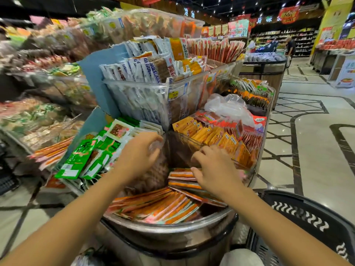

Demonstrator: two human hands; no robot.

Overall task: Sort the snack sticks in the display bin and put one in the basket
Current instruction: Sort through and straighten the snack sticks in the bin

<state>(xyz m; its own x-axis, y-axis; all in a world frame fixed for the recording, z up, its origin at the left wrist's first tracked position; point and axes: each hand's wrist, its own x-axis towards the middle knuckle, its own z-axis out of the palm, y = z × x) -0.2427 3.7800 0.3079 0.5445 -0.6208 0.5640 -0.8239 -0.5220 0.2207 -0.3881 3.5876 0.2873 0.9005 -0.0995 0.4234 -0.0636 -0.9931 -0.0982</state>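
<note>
Long orange snack sticks [153,206] lie fanned in the front compartment of the round display bin [169,227]. More of them are stacked at the compartment's back right. My right hand [213,167] reaches over that stack, with its fingers curled and its thumb on the ends of the sticks. My left hand [138,154] is curled round the clear-wrapped tops of brown snack packs [153,177] standing in the left of the same compartment. The black plastic basket [307,223] sits low at the right, beside the bin.
Green packets [80,160] fill the compartment to the left and orange-yellow packets [221,139] the one to the right, behind a clear divider. A clear upper tier [153,96] with white packs rises behind my hands. The tiled aisle floor runs off to the right.
</note>
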